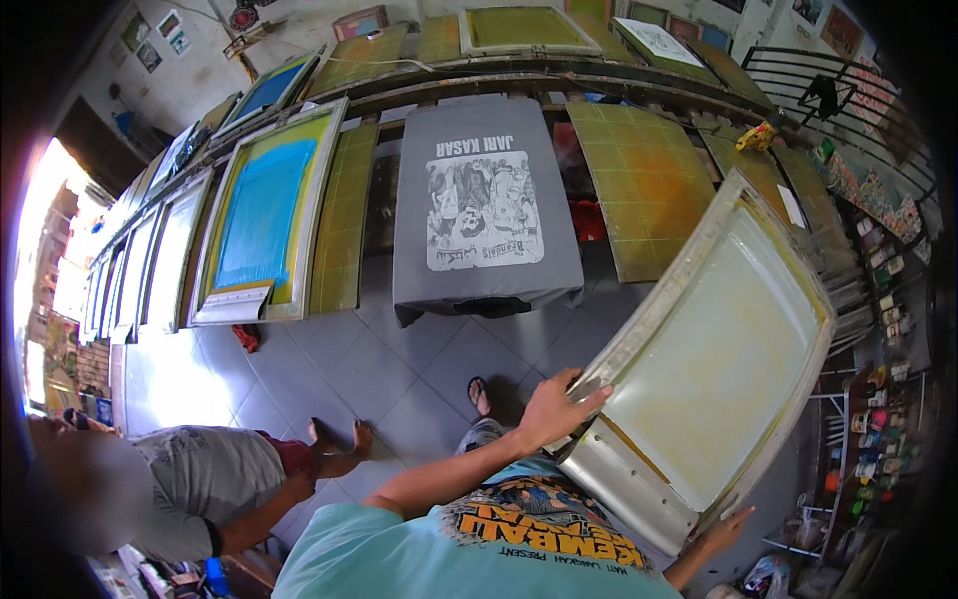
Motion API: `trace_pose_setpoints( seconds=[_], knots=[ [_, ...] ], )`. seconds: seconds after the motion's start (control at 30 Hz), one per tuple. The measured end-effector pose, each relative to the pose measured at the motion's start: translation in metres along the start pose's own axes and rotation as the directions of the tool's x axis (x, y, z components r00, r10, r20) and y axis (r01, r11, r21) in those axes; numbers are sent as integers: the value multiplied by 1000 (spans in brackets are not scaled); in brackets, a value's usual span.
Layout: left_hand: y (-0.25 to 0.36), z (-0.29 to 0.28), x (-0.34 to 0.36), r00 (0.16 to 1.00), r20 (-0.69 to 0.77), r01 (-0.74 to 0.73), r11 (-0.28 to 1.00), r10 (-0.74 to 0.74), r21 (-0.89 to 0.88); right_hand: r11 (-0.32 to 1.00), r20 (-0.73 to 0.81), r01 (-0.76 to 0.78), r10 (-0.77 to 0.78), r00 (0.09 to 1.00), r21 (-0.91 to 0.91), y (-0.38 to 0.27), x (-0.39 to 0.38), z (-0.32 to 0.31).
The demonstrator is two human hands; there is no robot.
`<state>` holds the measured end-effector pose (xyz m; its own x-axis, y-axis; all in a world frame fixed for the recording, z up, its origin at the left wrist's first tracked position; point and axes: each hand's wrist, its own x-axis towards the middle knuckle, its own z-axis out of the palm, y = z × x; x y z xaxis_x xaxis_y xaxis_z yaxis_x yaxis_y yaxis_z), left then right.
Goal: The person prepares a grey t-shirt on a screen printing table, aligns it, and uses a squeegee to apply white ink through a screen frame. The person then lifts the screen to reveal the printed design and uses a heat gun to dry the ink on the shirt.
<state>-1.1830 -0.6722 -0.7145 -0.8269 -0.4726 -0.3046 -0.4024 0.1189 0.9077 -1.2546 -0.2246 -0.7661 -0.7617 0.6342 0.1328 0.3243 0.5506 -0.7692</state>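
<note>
We see a worker's two bare hands at a large printing screen (714,364), which is tilted in the lower right of the view, in front of the worker and to the right of the grey shirt (479,283) on the row of boards. The left hand (555,411) is clamped on the near left part of the screen's frame, its thumb lying over the edge. The right hand (720,541) is at the near right corner, against the frame; much of it is hidden behind the screen, so we cannot tell whether its fingers close on it. Along the near end of the screen, between the two hands, we note a wide silver squeegee (629,481).

The grey shirt lies flat and bears a white print (485,212), upside down from where we look. Yellow-green boards flank it, one on the left (344,220) and one on the right (639,190). Farther left we find a blue screen (264,210) in a pale frame, with a metal bar (232,302) across its near end. A yellow tool (756,137) rests beyond the right board. At lower left we observe another person (210,479) in grey, beside the tiled floor (389,364); at far right stands a shelf of small jars (870,439).
</note>
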Motion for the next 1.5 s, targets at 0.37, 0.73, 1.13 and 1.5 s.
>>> trace_pose_setpoints(
  seconds=[0.37, 0.73, 1.13, 1.5],
  knots=[
    [-38, -107, -79, 921, -380, -39, 951, -85, -307, 944, 312, 185, -269, 911, 274, -79, -46, 86],
    [-180, -291, -215, 608, -759, -39, 946, -233, -321, 838, 586, 286, -533, 611, 464, -191, -285, 147],
    [-297, -456, -360, 280, -906, -66, 935, -317, -347, 845, 809, 78, -530, 256, 529, -255, -537, 156],
    [-331, -588, -366, 179, -878, -28, 890, -444, -455, 785, 784, -36, -613, 95, 619, -347, -688, 214]
  ],
)
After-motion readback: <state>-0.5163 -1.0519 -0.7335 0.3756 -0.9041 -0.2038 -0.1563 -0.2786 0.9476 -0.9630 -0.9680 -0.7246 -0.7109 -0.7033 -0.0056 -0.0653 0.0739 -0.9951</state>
